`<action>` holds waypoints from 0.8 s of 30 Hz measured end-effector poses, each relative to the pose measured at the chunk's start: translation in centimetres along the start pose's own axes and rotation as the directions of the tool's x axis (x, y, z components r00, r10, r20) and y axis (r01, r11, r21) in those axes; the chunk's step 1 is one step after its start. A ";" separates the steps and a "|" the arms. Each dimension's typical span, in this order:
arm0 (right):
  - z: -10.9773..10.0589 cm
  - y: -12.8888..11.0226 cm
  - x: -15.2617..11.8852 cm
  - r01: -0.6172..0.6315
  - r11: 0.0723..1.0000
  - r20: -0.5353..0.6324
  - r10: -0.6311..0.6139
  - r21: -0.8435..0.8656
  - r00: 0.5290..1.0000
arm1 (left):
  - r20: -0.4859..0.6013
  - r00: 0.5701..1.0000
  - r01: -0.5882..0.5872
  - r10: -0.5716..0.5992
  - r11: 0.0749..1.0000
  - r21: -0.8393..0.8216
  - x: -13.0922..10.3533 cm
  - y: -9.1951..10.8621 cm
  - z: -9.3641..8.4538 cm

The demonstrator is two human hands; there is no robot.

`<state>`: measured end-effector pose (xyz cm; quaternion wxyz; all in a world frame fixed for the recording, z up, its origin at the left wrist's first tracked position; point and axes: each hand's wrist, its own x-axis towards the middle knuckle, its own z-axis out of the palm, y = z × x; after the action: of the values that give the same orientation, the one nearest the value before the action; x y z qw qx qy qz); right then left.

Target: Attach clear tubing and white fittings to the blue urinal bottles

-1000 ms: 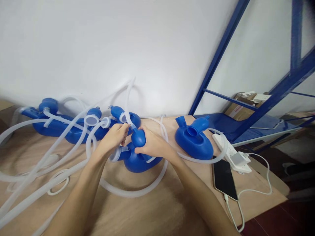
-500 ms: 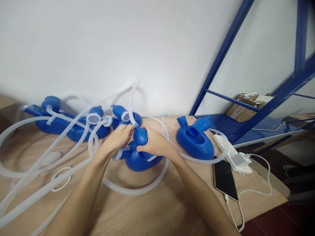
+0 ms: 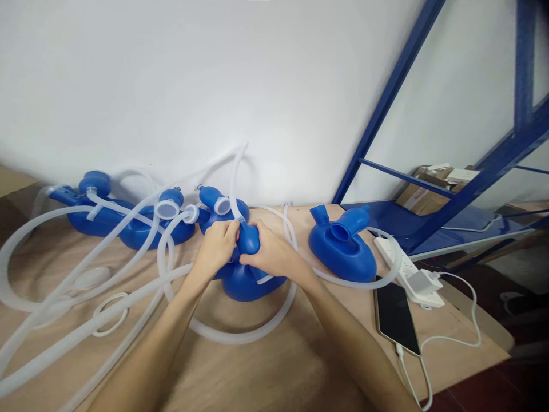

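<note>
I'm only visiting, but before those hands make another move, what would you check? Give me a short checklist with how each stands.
1. Right hand around the blue bulb: ok.
2. Left hand at the joint with the white hose: ok.
3. Joint fully seated: cannot tell, fingers partly hide it.
4. Other hoses untangled: not ok, several cross on the left.
5. Phone apart from both hands: ok.

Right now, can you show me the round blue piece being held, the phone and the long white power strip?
Round blue piece (image 3: 249, 240): head view, on its rounded body.
Phone (image 3: 397, 315): head view, on its dark screen.
White power strip (image 3: 393, 255): head view, on its far half.
</note>
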<state>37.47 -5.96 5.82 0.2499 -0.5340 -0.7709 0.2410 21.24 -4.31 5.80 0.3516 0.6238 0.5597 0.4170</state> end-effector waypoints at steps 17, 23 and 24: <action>-0.4 0.1 0.0 -0.005 1.000 0.036 0.004 0.023 0.999 | 0.131 0.991 0.000 -0.036 0.965 0.263 -0.3 1.2 -1.7; -0.4 0.6 0.3 -0.013 1.000 0.046 0.012 0.018 0.999 | 0.145 0.988 -0.007 -0.049 0.932 0.362 -0.6 0.9 -2.2; -0.4 0.9 0.4 -0.015 1.000 0.050 0.014 0.017 0.999 | 0.115 0.993 -0.006 -0.039 0.931 0.364 -0.6 0.9 -2.4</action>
<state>38.22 -5.29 5.63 0.2335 -0.5310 -0.7710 0.2629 19.42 -5.12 7.48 0.2667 0.6973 0.6102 0.2652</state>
